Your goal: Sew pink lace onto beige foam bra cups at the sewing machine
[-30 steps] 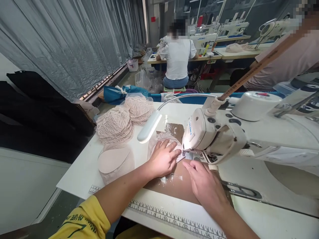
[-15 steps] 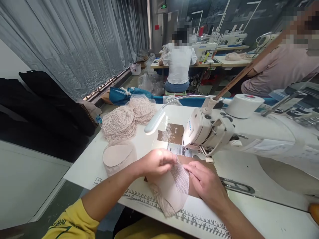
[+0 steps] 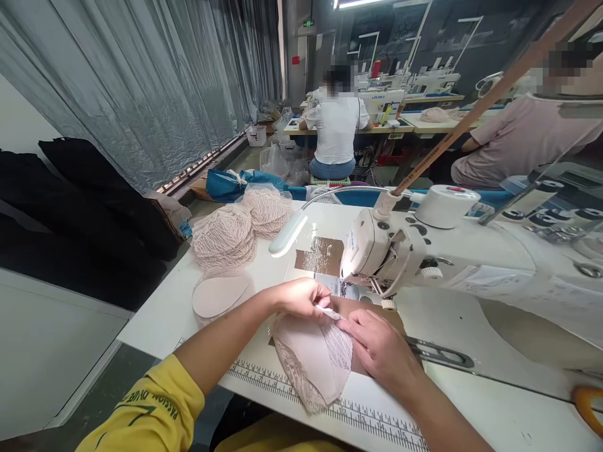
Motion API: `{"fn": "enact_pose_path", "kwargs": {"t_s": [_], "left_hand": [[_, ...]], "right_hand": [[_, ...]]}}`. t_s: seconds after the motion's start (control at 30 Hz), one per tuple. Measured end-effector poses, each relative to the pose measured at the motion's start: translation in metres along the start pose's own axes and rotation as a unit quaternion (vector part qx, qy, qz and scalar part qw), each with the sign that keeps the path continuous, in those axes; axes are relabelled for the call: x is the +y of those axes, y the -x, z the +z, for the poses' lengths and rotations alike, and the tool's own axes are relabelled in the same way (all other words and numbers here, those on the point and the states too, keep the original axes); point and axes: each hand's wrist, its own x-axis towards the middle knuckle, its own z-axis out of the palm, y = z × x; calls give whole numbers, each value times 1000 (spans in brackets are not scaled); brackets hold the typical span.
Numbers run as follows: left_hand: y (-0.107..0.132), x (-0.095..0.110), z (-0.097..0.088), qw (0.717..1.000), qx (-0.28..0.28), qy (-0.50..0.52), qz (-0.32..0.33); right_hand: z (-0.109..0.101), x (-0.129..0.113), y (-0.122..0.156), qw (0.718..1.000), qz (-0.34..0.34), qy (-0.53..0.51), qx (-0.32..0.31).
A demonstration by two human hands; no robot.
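A pale pink lace bra cup piece lies on the table in front of me, its lower tip over the printed ruler. My left hand pinches its upper edge, where the lace is folded over into a narrow white strip. Beside it, my right hand has thumb and fingertips pressed on the same edge at its right end. Just beyond my fingers stands the white sewing machine; its needle area is close to the left fingertips. A lamp lights the spot.
Lace piles stand at the table's back left, with a smooth oval piece nearer. Brown tape covers part of the table. Orange-handled scissors lie at the right edge. Two people sit beyond at other machines.
The lace edge, which stood raised between my hands, is now folded down into a strip. My left fingers have closed on it; my right hand stays close by.
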Motion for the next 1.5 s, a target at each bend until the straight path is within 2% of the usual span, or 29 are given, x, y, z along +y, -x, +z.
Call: {"fn": "enact_pose_path", "kwargs": {"t_s": [0.07,0.13,0.23,0.33,0.4,0.47,0.53,0.6,0.73,0.93,1.23,1.5], "left_hand": [[0,-3,-4,998,9,56,10],[-1,-6,-8,995,48,82,21],[2,-8,-14,985,148,85,26],[13,-1,-14,961,266,66,26],[21,5,-8,950,308,23,48],[26,10,3,953,282,-65,86],[25,10,18,955,203,-181,116],[20,7,32,941,152,-276,121],[12,4,45,917,136,-355,120],[8,7,41,907,133,-384,109],[-2,3,30,902,99,-410,94],[-12,-10,18,883,67,-439,155]], "right_hand": [[1,1,1,1000,-2,-10,0],[1,2,2,1000,4,-16,0],[1,1,2,1000,8,-22,3],[0,-1,1,1000,9,-28,9],[0,-1,1,999,9,-28,11],[0,0,1,999,9,-30,13],[-1,2,1,999,14,-31,20],[-2,3,2,999,30,-27,33],[-1,5,3,997,52,42,48],[6,4,1,984,55,167,21],[7,2,-6,977,84,190,41],[8,-3,-10,972,119,196,46]]}}
